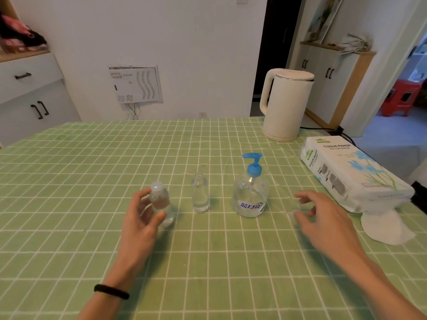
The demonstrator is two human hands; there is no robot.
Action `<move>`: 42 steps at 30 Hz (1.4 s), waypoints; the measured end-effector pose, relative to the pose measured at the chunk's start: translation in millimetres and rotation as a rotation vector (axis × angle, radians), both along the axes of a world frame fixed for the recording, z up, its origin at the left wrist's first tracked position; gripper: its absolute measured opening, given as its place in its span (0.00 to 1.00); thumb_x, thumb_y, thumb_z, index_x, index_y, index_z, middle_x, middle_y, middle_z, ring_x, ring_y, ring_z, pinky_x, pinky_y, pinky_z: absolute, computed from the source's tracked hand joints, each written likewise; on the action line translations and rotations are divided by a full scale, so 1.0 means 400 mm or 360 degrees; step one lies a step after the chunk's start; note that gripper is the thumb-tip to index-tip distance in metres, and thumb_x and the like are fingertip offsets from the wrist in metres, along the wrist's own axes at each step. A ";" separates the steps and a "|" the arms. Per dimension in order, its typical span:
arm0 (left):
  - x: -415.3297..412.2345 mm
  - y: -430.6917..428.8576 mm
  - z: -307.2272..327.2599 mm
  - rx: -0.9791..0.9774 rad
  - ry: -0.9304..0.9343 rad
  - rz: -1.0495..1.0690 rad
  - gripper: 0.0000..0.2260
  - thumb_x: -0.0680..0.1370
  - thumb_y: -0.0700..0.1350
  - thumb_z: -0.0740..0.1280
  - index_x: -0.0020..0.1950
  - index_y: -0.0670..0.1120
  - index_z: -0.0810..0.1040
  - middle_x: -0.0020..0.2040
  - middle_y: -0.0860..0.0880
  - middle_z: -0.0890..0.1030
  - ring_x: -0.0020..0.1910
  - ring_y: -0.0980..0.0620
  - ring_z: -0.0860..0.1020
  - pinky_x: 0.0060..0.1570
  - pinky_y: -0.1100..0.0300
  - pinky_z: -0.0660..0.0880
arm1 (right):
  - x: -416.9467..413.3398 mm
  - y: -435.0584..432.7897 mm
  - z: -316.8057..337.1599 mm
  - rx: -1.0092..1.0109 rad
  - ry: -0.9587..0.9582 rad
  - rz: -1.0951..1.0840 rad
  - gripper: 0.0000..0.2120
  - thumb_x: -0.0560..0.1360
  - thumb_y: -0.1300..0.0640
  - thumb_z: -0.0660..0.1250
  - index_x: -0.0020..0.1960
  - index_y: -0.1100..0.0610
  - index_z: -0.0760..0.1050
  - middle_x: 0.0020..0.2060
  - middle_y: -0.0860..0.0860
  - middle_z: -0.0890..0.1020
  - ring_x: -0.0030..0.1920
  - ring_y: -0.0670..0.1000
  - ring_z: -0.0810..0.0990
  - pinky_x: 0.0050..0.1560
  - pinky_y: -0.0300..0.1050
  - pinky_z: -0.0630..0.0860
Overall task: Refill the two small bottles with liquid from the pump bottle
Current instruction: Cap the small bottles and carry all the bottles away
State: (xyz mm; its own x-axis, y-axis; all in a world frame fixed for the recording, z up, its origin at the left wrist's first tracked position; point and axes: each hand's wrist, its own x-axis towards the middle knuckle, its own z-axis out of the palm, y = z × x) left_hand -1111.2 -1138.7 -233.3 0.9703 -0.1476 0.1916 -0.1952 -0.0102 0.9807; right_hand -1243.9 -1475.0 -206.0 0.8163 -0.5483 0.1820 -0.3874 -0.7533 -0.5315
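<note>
Three clear plastic containers stand in a row on the green checked tablecloth [92,250]. The left hand [141,218] wraps thumb and fingers round the leftmost, a small capped bottle [159,200]. In the middle a small cylindrical bottle [200,196] stands free. On the right is the squat, rounded pump bottle [250,199] with a blue head. The right hand [323,215] is near it, fingers spread and relaxed, holding nothing.
</note>
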 end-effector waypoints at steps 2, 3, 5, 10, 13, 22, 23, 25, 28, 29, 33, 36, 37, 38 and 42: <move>0.017 0.004 0.004 0.0044 -0.0020 0.0021 0.24 0.80 0.28 0.67 0.61 0.58 0.75 0.61 0.52 0.83 0.56 0.62 0.85 0.52 0.65 0.83 | -0.006 -0.021 -0.021 -0.0054 0.0113 -0.0003 0.24 0.82 0.58 0.74 0.76 0.47 0.76 0.69 0.48 0.81 0.58 0.49 0.81 0.61 0.53 0.81; 0.020 0.005 0.006 0.0069 -0.0021 0.0020 0.23 0.81 0.29 0.67 0.62 0.58 0.75 0.60 0.53 0.83 0.57 0.63 0.85 0.57 0.62 0.82 | -0.007 -0.026 -0.032 -0.0067 0.0140 0.0011 0.25 0.82 0.57 0.74 0.76 0.46 0.76 0.70 0.48 0.80 0.59 0.48 0.81 0.63 0.52 0.80; 0.015 0.006 0.008 0.0121 0.0008 0.0023 0.24 0.80 0.30 0.69 0.65 0.58 0.73 0.61 0.58 0.81 0.59 0.64 0.83 0.62 0.60 0.76 | -0.005 -0.032 -0.050 -0.0082 0.0164 0.0033 0.24 0.82 0.57 0.74 0.76 0.45 0.77 0.71 0.48 0.79 0.58 0.47 0.80 0.62 0.50 0.80; -0.065 -0.005 -0.005 0.0432 -0.0217 0.0449 0.21 0.77 0.36 0.75 0.65 0.51 0.72 0.61 0.57 0.79 0.57 0.61 0.79 0.58 0.58 0.78 | 0.000 -0.046 -0.079 -0.0085 0.0163 0.0053 0.19 0.82 0.58 0.73 0.72 0.46 0.80 0.63 0.44 0.80 0.54 0.47 0.82 0.59 0.51 0.81; -0.116 -0.047 -0.003 0.0566 -0.0317 0.0295 0.13 0.78 0.39 0.74 0.56 0.54 0.77 0.51 0.61 0.83 0.51 0.64 0.82 0.47 0.66 0.81 | 0.008 -0.052 -0.093 -0.0105 0.0130 0.0055 0.17 0.82 0.61 0.74 0.68 0.48 0.82 0.56 0.42 0.79 0.49 0.46 0.81 0.54 0.47 0.76; -0.048 -0.184 0.006 0.0735 -0.0089 -0.0018 0.35 0.81 0.47 0.72 0.82 0.43 0.58 0.80 0.45 0.68 0.78 0.47 0.69 0.77 0.47 0.69 | 0.001 -0.043 -0.094 -0.0021 0.0008 0.0047 0.07 0.83 0.56 0.73 0.60 0.47 0.83 0.50 0.43 0.84 0.46 0.41 0.81 0.47 0.44 0.75; -0.031 -0.195 0.004 0.0688 -0.0071 -0.0028 0.34 0.82 0.45 0.72 0.82 0.43 0.58 0.80 0.45 0.68 0.78 0.46 0.69 0.77 0.45 0.68 | -0.004 -0.041 -0.090 0.0008 -0.0009 0.0055 0.06 0.83 0.55 0.74 0.59 0.48 0.83 0.49 0.41 0.84 0.46 0.38 0.80 0.45 0.43 0.75; -0.005 -0.210 -0.005 0.0603 -0.0063 -0.0034 0.30 0.82 0.43 0.71 0.79 0.43 0.60 0.78 0.45 0.71 0.76 0.47 0.72 0.76 0.46 0.70 | -0.013 -0.036 -0.081 0.0082 -0.0048 0.0069 0.06 0.82 0.55 0.75 0.58 0.48 0.84 0.47 0.39 0.83 0.46 0.36 0.80 0.43 0.39 0.74; 0.022 -0.216 -0.022 0.0582 -0.0161 0.0003 0.23 0.83 0.42 0.70 0.74 0.45 0.64 0.69 0.49 0.77 0.61 0.56 0.79 0.66 0.54 0.75 | -0.024 -0.026 -0.067 0.0222 -0.0115 0.0095 0.07 0.81 0.57 0.76 0.58 0.49 0.84 0.48 0.38 0.84 0.47 0.37 0.82 0.47 0.41 0.78; 0.028 -0.217 -0.026 0.0575 -0.0186 -0.0002 0.21 0.83 0.42 0.70 0.72 0.46 0.65 0.65 0.51 0.79 0.56 0.61 0.79 0.62 0.56 0.77 | -0.027 -0.020 -0.062 0.0258 -0.0131 0.0109 0.07 0.81 0.57 0.77 0.57 0.48 0.83 0.49 0.38 0.85 0.46 0.37 0.83 0.47 0.39 0.79; 0.029 -0.205 -0.029 0.0454 -0.0172 -0.0102 0.17 0.83 0.41 0.70 0.68 0.47 0.69 0.59 0.57 0.81 0.57 0.55 0.82 0.60 0.52 0.81 | -0.034 0.004 -0.050 0.0386 -0.0239 0.0164 0.07 0.80 0.57 0.77 0.53 0.45 0.83 0.48 0.38 0.86 0.46 0.33 0.84 0.41 0.27 0.77; -0.001 -0.182 -0.019 0.0379 -0.0130 -0.0232 0.16 0.81 0.41 0.72 0.65 0.50 0.72 0.59 0.57 0.83 0.58 0.59 0.83 0.61 0.56 0.81 | -0.036 0.028 -0.038 0.0496 -0.0309 0.0207 0.07 0.80 0.57 0.78 0.52 0.44 0.84 0.48 0.38 0.87 0.47 0.33 0.84 0.43 0.24 0.77; -0.017 -0.174 -0.015 0.0365 -0.0124 -0.0283 0.16 0.80 0.41 0.74 0.64 0.50 0.74 0.58 0.56 0.84 0.58 0.60 0.84 0.61 0.58 0.81 | -0.035 0.039 -0.032 0.0534 -0.0324 0.0231 0.07 0.80 0.56 0.78 0.52 0.44 0.85 0.48 0.38 0.87 0.47 0.34 0.85 0.43 0.25 0.78; -0.035 -0.166 -0.012 0.0349 -0.0120 -0.0331 0.16 0.79 0.42 0.75 0.64 0.51 0.75 0.58 0.56 0.85 0.58 0.60 0.84 0.61 0.59 0.81 | -0.035 0.053 -0.026 0.0570 -0.0335 0.0260 0.06 0.79 0.55 0.78 0.52 0.44 0.85 0.48 0.38 0.88 0.47 0.35 0.85 0.43 0.27 0.79; -0.107 -0.139 -0.002 0.0306 -0.0143 -0.0445 0.17 0.75 0.41 0.78 0.61 0.50 0.79 0.57 0.56 0.87 0.56 0.55 0.85 0.59 0.64 0.79 | -0.036 0.114 0.000 0.0735 -0.0367 0.0411 0.06 0.79 0.54 0.78 0.52 0.44 0.87 0.46 0.38 0.89 0.47 0.40 0.88 0.46 0.38 0.85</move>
State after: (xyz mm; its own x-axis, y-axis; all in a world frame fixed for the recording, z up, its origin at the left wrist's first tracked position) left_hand -1154.0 -1194.4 -234.2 0.8679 -0.4467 0.2174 -0.3020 -0.1269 0.9448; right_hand -1258.2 -1429.5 -205.9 0.9019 -0.4012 0.1600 -0.0570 -0.4777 -0.8767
